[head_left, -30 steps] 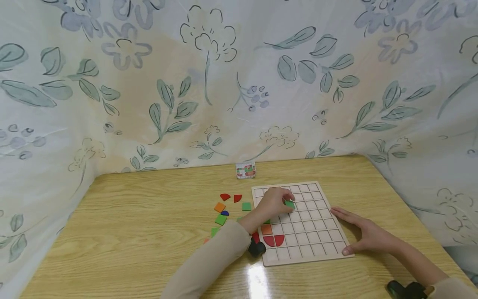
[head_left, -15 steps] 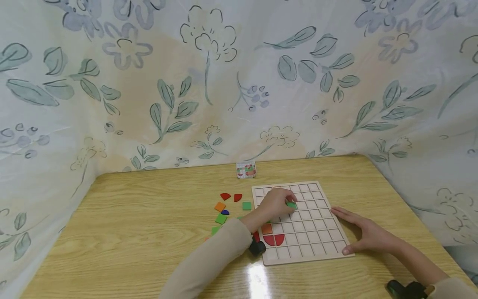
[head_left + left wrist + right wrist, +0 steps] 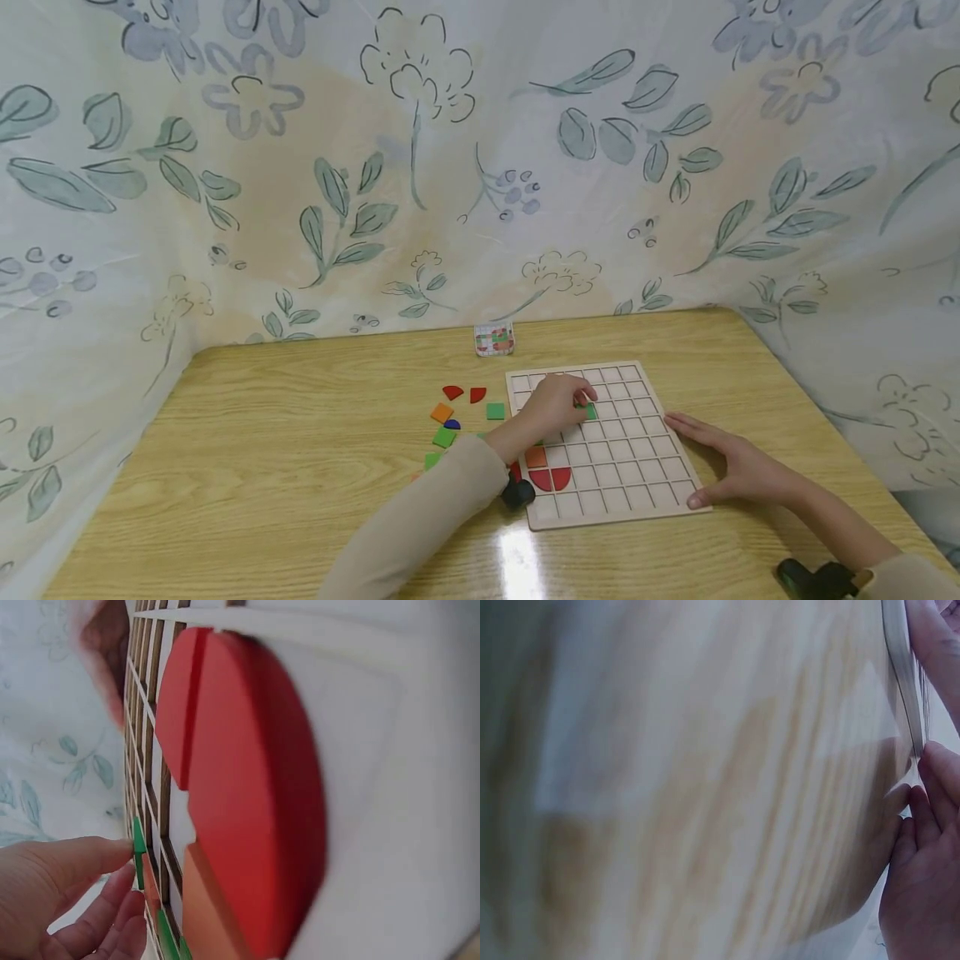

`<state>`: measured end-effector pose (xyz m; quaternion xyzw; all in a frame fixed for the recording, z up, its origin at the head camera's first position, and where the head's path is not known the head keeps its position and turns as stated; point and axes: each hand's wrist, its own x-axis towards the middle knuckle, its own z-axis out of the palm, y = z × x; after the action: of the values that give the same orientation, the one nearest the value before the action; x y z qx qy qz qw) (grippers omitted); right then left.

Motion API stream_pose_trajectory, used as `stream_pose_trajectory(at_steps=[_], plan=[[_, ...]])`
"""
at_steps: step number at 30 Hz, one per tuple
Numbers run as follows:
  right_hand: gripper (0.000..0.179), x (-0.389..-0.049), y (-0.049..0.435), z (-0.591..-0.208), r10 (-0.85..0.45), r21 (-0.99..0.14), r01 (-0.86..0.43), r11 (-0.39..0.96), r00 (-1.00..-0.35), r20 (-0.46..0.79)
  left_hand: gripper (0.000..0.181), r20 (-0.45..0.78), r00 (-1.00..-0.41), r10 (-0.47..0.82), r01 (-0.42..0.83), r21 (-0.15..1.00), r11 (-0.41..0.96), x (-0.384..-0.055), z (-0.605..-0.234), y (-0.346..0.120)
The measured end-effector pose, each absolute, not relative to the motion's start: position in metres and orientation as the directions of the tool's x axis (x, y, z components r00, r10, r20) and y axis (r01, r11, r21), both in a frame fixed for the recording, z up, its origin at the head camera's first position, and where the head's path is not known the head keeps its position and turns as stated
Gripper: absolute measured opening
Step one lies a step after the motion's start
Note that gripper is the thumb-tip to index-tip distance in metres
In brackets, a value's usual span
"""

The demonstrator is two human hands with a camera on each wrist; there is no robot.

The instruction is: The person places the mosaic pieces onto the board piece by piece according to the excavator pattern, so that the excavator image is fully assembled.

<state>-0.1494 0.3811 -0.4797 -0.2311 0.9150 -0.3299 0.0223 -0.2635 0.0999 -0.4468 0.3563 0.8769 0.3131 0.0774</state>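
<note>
A pale wooden grid board [image 3: 621, 454] lies on the table. Over its upper middle, my left hand [image 3: 553, 407] holds a green square tile [image 3: 591, 412] at the fingertips, close over the grid. In the left wrist view, the thumb [image 3: 82, 859] touches the edge of the green tile [image 3: 138, 847], the other fingers curled below it. Along the board's left side sit an orange square tile [image 3: 536, 457] and two red quarter-circle pieces [image 3: 551, 479]. My right hand [image 3: 738, 475] rests at the board's right edge, thumb on the lower corner and fingers extended along the side.
Loose pieces lie left of the board: red quarter circles [image 3: 452, 392], an orange square [image 3: 442, 412], a blue half circle [image 3: 452, 425] and several green squares [image 3: 495, 411]. A small pattern card [image 3: 494, 340] lies near the back edge. Floral cloth [image 3: 420, 167] hangs behind the table.
The left hand has shifted the green tile slightly to the right over the grid, and its thumb has drawn back to the left. The right hand stays at the board's edge.
</note>
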Motion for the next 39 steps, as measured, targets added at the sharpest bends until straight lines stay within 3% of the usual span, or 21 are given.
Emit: stream_pose_trajectory(at_steps=[18, 26, 32, 35, 39], plan=[[0.099, -0.15, 0.379, -0.479, -0.449, -0.618, -0.419, 0.665, -0.886, 0.117, 0.019, 0.063, -0.74, 0.67, 0.57, 0.587, 0.575, -0.26, -0.444, 0.098], [0.099, -0.148, 0.379, -0.478, -0.45, -0.601, -0.431, 0.673, -0.883, 0.13, 0.023, 0.012, -0.713, 0.701, 0.511, 0.694, 0.507, -0.267, -0.436, 0.078], [0.099, -0.147, 0.378, -0.478, -0.446, -0.606, -0.425, 0.673, -0.886, 0.127, 0.028, -0.03, -0.697, 0.716, 0.451, 0.758, 0.471, -0.271, -0.42, 0.036], [0.099, -0.147, 0.379, -0.478, -0.448, -0.609, -0.424, 0.67, -0.886, 0.123, 0.028, -0.012, -0.723, 0.691, 0.459, 0.739, 0.493, -0.277, -0.416, 0.009], [0.099, -0.146, 0.38, -0.478, -0.442, -0.61, -0.418, 0.674, -0.889, 0.12, 0.026, -0.013, -0.809, 0.587, 0.402, 0.716, 0.571, -0.289, -0.416, -0.025]])
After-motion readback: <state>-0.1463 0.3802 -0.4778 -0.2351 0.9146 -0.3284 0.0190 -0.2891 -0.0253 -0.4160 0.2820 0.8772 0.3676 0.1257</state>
